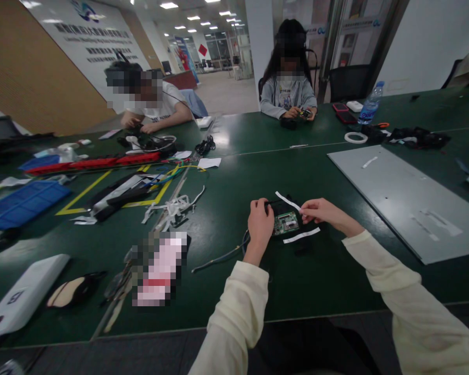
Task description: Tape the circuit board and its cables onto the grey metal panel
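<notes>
A small green circuit board (285, 223) in a black casing lies on the dark green table (226, 208) in front of me. My left hand (260, 225) is curled around the casing's left edge, holding it. My right hand (319, 211) pinches the end of a white tape strip (287, 200) that runs across the top of the casing. A second white strip (301, 235) lies just below the board. A grey cable (219, 258) trails from the casing toward the left.
A grey metal panel (398, 198) lies to the right. Cables, white strips and blue trays (23, 203) clutter the left side. Two other people sit at the far edge, handling small parts. A water bottle (370, 104) and tape roll (355, 137) stand far right.
</notes>
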Tool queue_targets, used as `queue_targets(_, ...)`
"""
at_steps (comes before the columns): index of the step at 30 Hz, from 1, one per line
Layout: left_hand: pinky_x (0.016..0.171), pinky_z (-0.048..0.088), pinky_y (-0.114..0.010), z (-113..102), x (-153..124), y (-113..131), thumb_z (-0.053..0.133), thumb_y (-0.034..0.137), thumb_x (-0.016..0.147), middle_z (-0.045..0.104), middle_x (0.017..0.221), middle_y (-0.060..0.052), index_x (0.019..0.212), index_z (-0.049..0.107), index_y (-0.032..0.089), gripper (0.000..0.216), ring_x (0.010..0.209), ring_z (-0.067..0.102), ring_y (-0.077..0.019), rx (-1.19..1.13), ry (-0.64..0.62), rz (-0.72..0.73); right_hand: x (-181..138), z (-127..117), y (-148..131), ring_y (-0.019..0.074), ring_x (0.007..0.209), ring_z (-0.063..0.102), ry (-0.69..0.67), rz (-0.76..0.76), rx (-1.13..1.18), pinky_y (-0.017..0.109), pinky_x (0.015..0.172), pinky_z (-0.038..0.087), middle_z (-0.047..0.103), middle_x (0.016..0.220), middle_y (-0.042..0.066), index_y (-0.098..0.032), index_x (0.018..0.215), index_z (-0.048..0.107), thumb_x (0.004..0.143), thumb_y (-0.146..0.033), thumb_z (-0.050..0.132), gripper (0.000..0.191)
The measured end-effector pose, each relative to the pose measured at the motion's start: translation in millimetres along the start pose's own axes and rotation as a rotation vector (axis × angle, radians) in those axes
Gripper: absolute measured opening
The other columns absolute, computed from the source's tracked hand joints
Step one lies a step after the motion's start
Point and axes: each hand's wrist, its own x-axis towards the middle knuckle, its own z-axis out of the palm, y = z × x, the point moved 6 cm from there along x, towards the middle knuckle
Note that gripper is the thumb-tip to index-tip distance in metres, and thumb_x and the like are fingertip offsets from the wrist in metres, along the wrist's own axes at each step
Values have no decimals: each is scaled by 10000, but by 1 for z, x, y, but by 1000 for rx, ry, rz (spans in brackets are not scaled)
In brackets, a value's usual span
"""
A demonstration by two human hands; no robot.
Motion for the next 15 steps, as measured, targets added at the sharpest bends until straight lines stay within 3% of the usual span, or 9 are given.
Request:
queue_targets(10, 772, 499, -282, 4, 0, 0, 427, 228, 935, 548, 1102, -60, 1069, 562, 221, 190, 931, 613, -182, 83, -40, -10, -11, 0, -27, 87, 621, 531, -44, -231, 272, 212, 574, 374, 575, 671, -30, -192, 837, 597, 770, -411, 655, 236)
queue_targets(15, 832, 493, -313, 3, -1, 3, 430, 227, 931, 558, 1100, -75, 1081, 565, 203, 203, 969, 593, -194, 95, -25, 36, -5, 0, -13, 96, 641, 562, 26, -130, 86, 193, 508, 307, 601, 689, -13, -181, 821, 593, 774, -413, 615, 238)
